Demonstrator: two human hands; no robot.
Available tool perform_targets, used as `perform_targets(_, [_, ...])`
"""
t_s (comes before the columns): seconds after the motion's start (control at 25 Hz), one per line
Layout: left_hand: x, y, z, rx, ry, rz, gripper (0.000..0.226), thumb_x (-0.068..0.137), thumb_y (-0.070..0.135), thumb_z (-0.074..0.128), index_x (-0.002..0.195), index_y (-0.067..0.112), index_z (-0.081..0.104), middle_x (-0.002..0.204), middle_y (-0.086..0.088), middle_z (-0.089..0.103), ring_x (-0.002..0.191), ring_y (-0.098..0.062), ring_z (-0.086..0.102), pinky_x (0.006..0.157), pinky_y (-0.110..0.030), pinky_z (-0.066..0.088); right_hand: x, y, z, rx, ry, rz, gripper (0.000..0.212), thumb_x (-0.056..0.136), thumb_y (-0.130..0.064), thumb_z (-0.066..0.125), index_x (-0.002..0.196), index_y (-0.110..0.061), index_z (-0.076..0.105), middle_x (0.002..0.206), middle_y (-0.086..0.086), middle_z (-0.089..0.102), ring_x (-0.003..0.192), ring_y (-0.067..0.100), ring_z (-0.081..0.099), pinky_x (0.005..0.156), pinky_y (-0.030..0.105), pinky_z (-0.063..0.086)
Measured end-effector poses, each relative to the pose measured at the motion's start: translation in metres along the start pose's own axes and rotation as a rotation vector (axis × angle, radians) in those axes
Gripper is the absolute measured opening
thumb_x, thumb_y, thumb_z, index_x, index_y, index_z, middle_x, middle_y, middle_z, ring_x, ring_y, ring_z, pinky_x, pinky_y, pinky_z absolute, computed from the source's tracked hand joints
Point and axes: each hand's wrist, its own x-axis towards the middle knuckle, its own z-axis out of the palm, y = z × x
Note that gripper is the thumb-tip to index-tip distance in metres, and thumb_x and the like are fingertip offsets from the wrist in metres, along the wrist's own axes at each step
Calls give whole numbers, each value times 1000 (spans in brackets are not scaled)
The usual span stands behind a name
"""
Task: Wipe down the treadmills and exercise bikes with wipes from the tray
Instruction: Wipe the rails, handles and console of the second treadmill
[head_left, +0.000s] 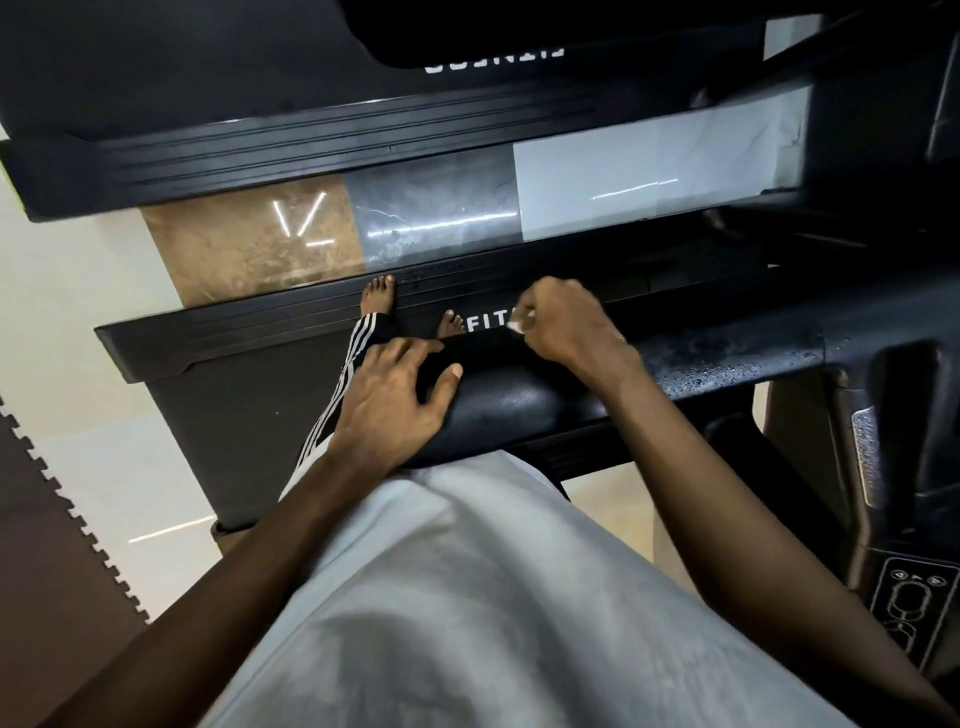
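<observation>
Wipe (517, 326): only a small white scrap shows, poking out on the thumb side of the right hand (566, 325). The fingers are curled tight around it, so most of it is hidden in the fist. I cannot tell how big it is or how wet.

The grip sits on the top edge of the black handrail (524, 402) of the treadmill (249, 374). The knuckles are up and the wipe is at the far edge of the bar.

Outward of the grip, on the forearm's side, the bar carries droplets (727, 361), unwiped by the look of it.

Inward of the grip, the left hand (400, 397) lies flat on the same bar with fingers spread, holding nothing. It looks like it is bracing.

Below and beyond the grip are bare feet (451, 325) on the deck, beside the printed lettering.

Risks, as I judge them:
- A balled wipe has a small contact patch. It is likely to streak or skip over the droplets rather than lift them.
- The scrap is held at its edge only, so a drag along the textured bar could pull it loose and drop it onto the deck by the feet.
- The bracing palm could slide if the wet film spreads under it.
- Moisture pushed outward may run towards the control panel (909, 608).
</observation>
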Motion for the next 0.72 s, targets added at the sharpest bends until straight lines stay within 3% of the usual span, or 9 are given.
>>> perform_targets(0.12, [-6, 14, -3, 192, -31, 53, 78, 84, 83, 32, 134, 29, 58, 129, -1, 62, 116, -30, 57, 101, -43, 39, -24, 49, -23, -73, 140, 125, 14, 89, -17, 68, 98, -20, 77, 106, 13, 72, 102, 34, 68, 87, 36, 53])
perform_targets(0.28, [-17, 35, 6, 217, -62, 169, 95, 76, 90, 34, 148, 28, 44, 145, 1, 50, 132, -26, 46, 111, -44, 33, -70, 64, -5, -49, 324, -79, 22, 95, -14, 59, 109, -18, 75, 107, 8, 65, 101, 30, 61, 85, 37, 52])
perform_targets(0.36, [-20, 38, 11, 213, -9, 208, 94, 78, 87, 36, 148, 25, 45, 145, 0, 50, 131, -25, 46, 110, -43, 33, -92, 72, 9, 36, 400, -192, 24, 97, -12, 58, 115, -18, 74, 110, 3, 65, 102, 23, 58, 93, 31, 49])
perform_targets(0.44, [-21, 37, 13, 224, 30, 228, 92, 80, 85, 38, 147, 23, 46, 143, 0, 52, 130, -24, 48, 108, -42, 34, -105, 98, 10, 107, 517, -164, 23, 99, -15, 59, 117, -20, 74, 114, 0, 65, 105, 19, 59, 98, 21, 44])
perform_targets(0.56, [-23, 38, 15, 244, 71, 261, 87, 83, 82, 41, 147, 23, 47, 142, 0, 53, 128, -24, 48, 108, -41, 34, -107, 126, 7, 206, 652, 31, 23, 99, -18, 58, 116, -21, 73, 114, 1, 63, 104, 22, 63, 97, 31, 51])
perform_targets(0.64, [-25, 39, 16, 232, 98, 295, 82, 85, 78, 44, 146, 23, 47, 142, 0, 52, 128, -24, 49, 107, -41, 34, -105, 112, 18, 199, 652, 13, 24, 98, -14, 57, 115, -18, 73, 113, 4, 62, 103, 24, 62, 98, 35, 51])
perform_targets(0.72, [-26, 40, 18, 219, 108, 334, 78, 87, 74, 45, 146, 23, 47, 144, -1, 51, 128, -25, 49, 108, -42, 35, -111, 93, 32, 182, 594, -114, 26, 97, -11, 56, 117, -15, 73, 113, 4, 62, 104, 20, 57, 100, 21, 44])
